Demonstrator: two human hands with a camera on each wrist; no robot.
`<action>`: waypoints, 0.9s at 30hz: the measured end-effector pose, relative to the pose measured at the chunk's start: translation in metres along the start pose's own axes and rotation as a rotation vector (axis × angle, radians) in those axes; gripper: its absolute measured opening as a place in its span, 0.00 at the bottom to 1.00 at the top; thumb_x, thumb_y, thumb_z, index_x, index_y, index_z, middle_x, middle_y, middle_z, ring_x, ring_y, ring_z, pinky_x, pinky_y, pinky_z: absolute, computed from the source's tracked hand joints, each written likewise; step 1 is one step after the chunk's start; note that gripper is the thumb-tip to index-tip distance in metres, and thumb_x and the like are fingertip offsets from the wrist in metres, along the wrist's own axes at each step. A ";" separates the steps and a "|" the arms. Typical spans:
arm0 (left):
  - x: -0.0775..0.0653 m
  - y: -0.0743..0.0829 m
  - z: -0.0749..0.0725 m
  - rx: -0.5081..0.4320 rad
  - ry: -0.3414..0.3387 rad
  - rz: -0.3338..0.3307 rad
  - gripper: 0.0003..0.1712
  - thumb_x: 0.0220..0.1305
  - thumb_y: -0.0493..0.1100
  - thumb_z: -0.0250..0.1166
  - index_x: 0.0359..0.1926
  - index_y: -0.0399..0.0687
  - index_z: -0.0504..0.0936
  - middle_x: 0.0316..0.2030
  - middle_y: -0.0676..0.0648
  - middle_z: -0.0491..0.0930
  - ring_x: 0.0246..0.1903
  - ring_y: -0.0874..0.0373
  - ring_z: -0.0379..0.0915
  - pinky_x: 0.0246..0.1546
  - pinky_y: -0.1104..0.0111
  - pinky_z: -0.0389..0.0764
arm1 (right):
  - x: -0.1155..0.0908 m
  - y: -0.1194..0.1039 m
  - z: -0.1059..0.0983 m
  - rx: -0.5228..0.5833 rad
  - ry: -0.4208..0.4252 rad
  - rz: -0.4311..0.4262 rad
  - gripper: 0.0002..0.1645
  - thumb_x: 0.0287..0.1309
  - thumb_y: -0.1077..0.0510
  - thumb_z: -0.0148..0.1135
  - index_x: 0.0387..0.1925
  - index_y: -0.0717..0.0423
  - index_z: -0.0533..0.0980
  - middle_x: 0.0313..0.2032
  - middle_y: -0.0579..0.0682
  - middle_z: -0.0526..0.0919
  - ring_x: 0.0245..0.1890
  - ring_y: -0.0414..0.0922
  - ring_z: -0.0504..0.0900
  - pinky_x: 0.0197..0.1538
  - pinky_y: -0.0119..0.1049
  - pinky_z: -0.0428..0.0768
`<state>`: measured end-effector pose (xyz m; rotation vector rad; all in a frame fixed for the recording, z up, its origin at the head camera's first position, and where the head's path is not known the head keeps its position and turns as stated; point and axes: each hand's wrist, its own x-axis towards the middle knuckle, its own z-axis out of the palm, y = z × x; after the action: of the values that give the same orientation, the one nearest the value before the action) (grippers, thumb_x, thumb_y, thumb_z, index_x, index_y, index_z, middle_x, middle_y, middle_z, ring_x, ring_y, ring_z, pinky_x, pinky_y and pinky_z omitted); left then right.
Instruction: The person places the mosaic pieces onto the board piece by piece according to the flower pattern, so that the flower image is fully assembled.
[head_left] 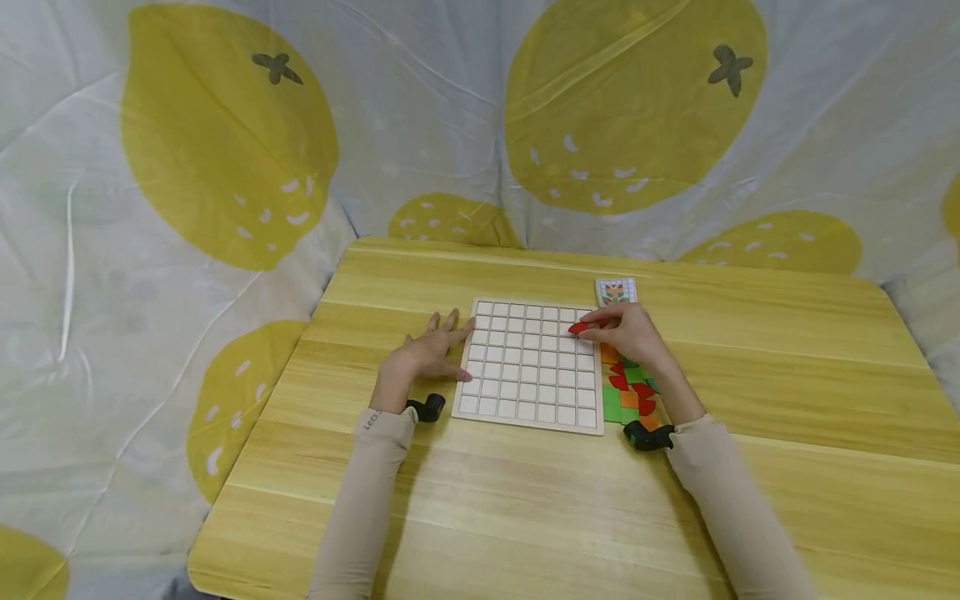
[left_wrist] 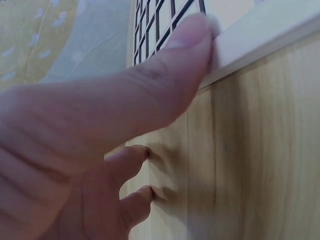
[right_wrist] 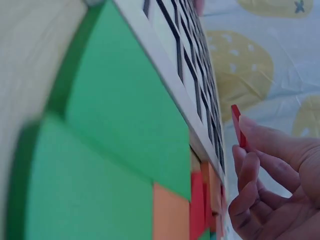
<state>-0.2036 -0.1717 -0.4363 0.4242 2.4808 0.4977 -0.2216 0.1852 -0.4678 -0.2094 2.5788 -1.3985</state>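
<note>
A pale wooden grid board [head_left: 528,362] with rows of square cells lies on the table. Between thumb and fingers, my right hand [head_left: 626,333] pinches a small red piece [head_left: 577,327] over the board's upper right cells. The right wrist view shows that red piece [right_wrist: 238,125] held edge-on at the fingertips. At the board's left edge rests my left hand [head_left: 429,352], fingers spread. Its thumb [left_wrist: 185,50] touches the rim in the left wrist view, while other fingertips touch the table.
Green squares [head_left: 612,404], orange squares [head_left: 628,399] and red curved pieces [head_left: 646,406] lie crowded along the board's right side. A card with a gridded coloured pattern [head_left: 615,292] lies behind them. A lemon-print curtain [head_left: 420,108] hangs beyond the wooden table [head_left: 495,508].
</note>
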 end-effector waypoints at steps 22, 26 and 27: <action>0.000 0.000 0.000 0.012 -0.013 -0.027 0.64 0.63 0.54 0.74 0.84 0.55 0.39 0.83 0.41 0.25 0.82 0.37 0.18 0.72 0.24 0.37 | 0.028 -0.008 0.026 0.011 -0.026 0.046 0.17 0.62 0.54 0.74 0.51 0.56 0.87 0.48 0.59 0.89 0.39 0.48 0.81 0.45 0.39 0.74; 0.001 0.001 0.000 0.011 -0.012 -0.031 0.64 0.62 0.54 0.74 0.84 0.56 0.39 0.83 0.40 0.25 0.82 0.37 0.18 0.72 0.23 0.38 | 0.030 -0.008 0.027 0.038 -0.035 0.017 0.17 0.62 0.55 0.74 0.51 0.56 0.87 0.46 0.59 0.88 0.37 0.49 0.81 0.34 0.33 0.75; 0.001 0.001 0.000 0.009 -0.012 -0.034 0.64 0.62 0.54 0.74 0.84 0.56 0.39 0.83 0.40 0.25 0.82 0.37 0.18 0.72 0.23 0.38 | 0.031 -0.008 0.027 0.039 -0.037 0.010 0.17 0.62 0.55 0.74 0.51 0.55 0.87 0.45 0.59 0.88 0.36 0.49 0.80 0.32 0.31 0.74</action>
<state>-0.2041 -0.1710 -0.4364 0.3868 2.4756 0.4696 -0.2448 0.1521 -0.4791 -0.2146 2.5174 -1.4263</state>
